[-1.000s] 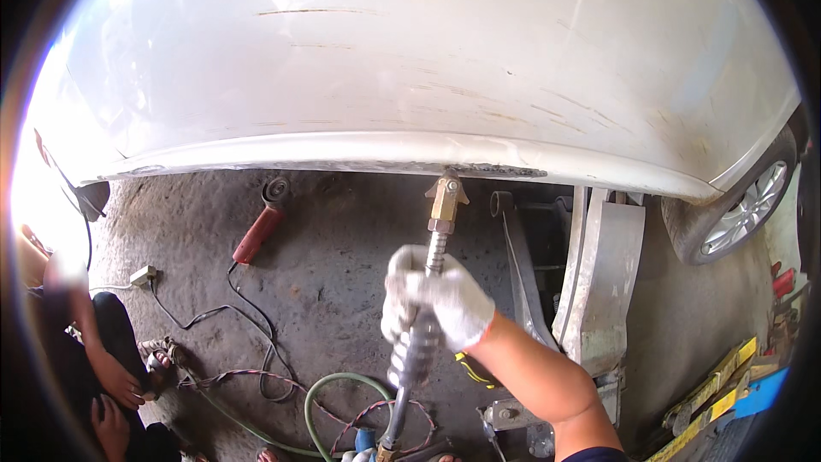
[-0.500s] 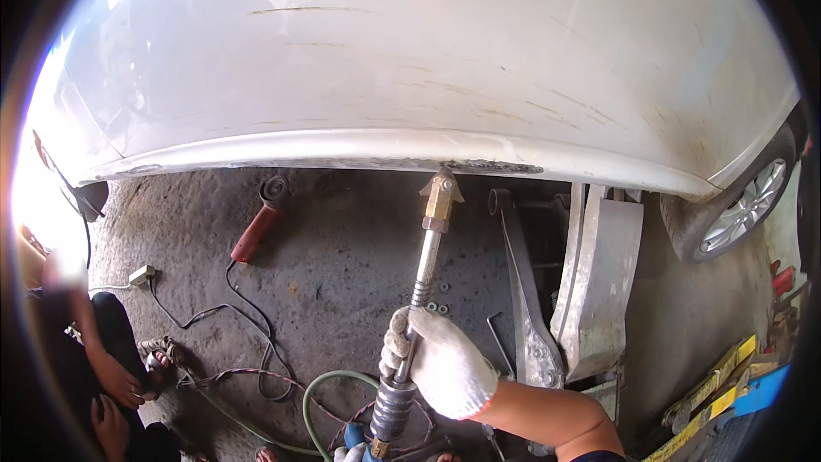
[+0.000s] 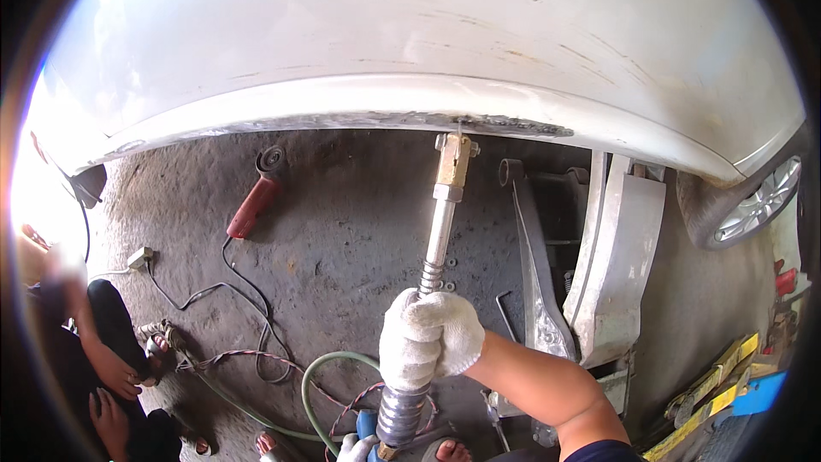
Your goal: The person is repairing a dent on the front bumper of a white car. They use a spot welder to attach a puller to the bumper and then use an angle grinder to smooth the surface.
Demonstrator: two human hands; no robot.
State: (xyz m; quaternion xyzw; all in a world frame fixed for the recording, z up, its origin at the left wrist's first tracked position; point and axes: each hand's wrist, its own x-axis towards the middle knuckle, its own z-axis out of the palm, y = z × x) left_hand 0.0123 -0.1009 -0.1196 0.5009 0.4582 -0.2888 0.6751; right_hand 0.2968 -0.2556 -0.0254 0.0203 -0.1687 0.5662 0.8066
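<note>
A slide hammer (image 3: 439, 239) with a brass head, steel shaft, spring and ribbed weight runs from the lower edge up toward the white car's sill (image 3: 282, 107). Its head is just below a scraped, darkened strip, and something thin seems to link the two. My right hand (image 3: 428, 338), in a white knitted glove, is wrapped round the tool just above the ribbed part. At the bottom edge, my gloved left hand (image 3: 355, 449) grips the blue rear end of the tool; most of this hand is cut off.
A red angle grinder (image 3: 252, 207) lies on the concrete floor, its cord running to a socket block (image 3: 139, 258). A green hose (image 3: 321, 368) loops near my left hand. To the right stand a metal jack (image 3: 611, 257) and a wheel (image 3: 753, 205). Another person (image 3: 107, 359) sits at left.
The sill and tool head sit higher in the picture. The brass head has turned about the shaft. My right hand has changed its hold and now covers the shaft below the spring.
</note>
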